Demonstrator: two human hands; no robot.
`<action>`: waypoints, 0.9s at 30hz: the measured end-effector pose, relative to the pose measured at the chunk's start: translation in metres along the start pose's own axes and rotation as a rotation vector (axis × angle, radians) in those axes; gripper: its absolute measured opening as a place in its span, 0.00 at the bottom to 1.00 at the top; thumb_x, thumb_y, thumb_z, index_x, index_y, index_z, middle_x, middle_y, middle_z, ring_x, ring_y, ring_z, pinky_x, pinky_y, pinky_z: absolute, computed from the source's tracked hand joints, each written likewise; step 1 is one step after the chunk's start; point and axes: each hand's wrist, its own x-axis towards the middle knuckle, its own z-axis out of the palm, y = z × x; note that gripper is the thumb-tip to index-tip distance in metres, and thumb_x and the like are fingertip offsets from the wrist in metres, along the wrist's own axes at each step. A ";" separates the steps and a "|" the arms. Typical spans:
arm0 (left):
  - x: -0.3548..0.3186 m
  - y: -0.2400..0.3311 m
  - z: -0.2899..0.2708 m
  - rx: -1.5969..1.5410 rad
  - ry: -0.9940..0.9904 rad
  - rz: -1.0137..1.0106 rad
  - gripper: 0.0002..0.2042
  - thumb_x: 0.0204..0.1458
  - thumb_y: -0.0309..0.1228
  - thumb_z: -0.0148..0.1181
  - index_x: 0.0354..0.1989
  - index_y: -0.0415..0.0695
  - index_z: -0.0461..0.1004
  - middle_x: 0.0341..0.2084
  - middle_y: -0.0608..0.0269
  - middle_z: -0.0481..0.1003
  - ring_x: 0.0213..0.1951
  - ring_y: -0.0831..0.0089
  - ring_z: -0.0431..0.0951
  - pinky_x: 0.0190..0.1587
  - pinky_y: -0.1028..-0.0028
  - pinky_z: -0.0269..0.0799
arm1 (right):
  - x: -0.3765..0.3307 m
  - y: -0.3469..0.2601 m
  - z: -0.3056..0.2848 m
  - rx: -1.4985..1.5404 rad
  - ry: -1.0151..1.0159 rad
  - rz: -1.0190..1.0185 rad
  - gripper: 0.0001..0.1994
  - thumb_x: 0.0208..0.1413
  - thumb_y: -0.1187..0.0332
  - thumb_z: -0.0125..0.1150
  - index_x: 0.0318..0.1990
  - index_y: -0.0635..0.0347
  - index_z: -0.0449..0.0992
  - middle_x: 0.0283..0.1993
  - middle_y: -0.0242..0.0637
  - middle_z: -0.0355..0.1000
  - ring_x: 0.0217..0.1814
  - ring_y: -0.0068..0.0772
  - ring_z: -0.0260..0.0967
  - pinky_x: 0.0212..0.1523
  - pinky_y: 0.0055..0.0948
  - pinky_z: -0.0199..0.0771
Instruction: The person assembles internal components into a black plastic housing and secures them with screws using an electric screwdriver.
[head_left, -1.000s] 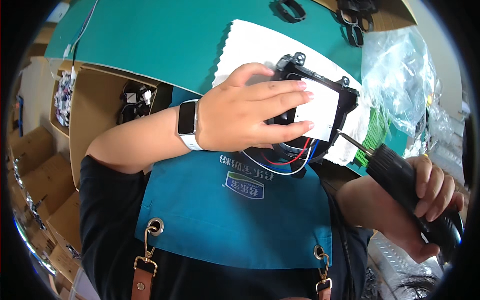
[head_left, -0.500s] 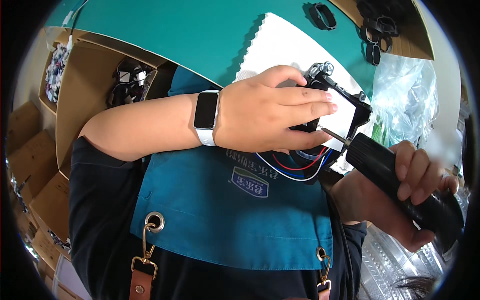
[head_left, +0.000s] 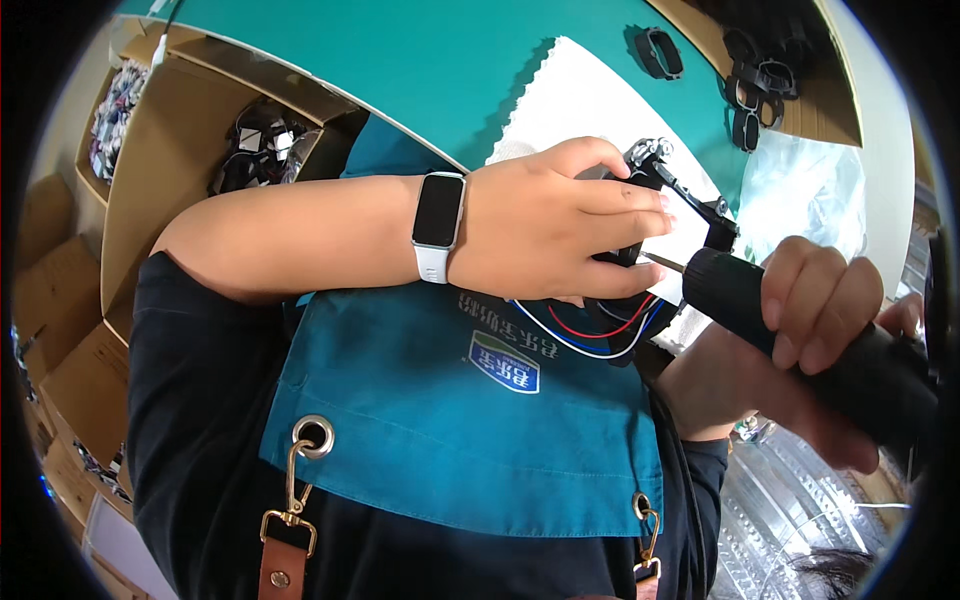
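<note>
My left hand (head_left: 560, 220) lies over a black plastic frame assembly (head_left: 722, 236) with metal fittings at its far corner, its fingers closed down on it. Red, blue and white wires (head_left: 600, 348) loop out from the assembly's near side. In my right hand (head_left: 820, 312) is a black electric screwdriver (head_left: 735, 298), fingers wrapped round its thick body. Its thin bit points left and reaches the assembly beside my left fingertips; the screw or hole under it is too small to make out. A white cloth (head_left: 565, 100) lies beneath the assembly.
On the green table (head_left: 400, 60) sits a black ring-shaped part (head_left: 659, 53). Similar black parts (head_left: 755, 85) lie by a cardboard box at the far right, near a clear plastic bag (head_left: 800, 190). An open carton (head_left: 165, 190) at left holds black and white pieces (head_left: 262, 148).
The screwdriver's rear end has swung up in the picture, so the tool lies a little flatter. My left hand keeps its hold on the frame assembly, and the whole view has shifted slightly.
</note>
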 end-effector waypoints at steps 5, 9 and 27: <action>-0.004 -0.002 -0.005 0.023 -0.059 0.013 0.12 0.48 0.36 0.63 0.43 0.58 0.77 0.48 0.63 0.74 0.54 0.71 0.73 0.52 0.67 0.67 | 0.018 0.008 -0.018 0.038 -0.345 0.103 0.38 0.44 0.40 0.71 0.56 0.53 0.65 0.27 0.24 0.66 0.22 0.16 0.64 0.27 0.19 0.62; 0.005 -0.003 -0.015 -0.053 -0.180 0.049 0.17 0.44 0.40 0.63 0.45 0.57 0.76 0.54 0.61 0.71 0.58 0.69 0.69 0.55 0.64 0.64 | 0.029 0.000 -0.011 -0.036 -0.539 0.088 0.38 0.46 0.40 0.69 0.58 0.53 0.62 0.28 0.26 0.68 0.22 0.17 0.66 0.25 0.21 0.63; 0.013 0.027 -0.006 0.077 0.009 0.153 0.11 0.38 0.30 0.63 0.34 0.54 0.74 0.37 0.67 0.68 0.44 0.66 0.69 0.49 0.67 0.63 | -0.114 -0.160 -0.140 -0.830 0.901 0.220 0.23 0.56 0.71 0.57 0.59 0.65 0.63 0.37 0.41 0.68 0.38 0.32 0.65 0.45 0.31 0.67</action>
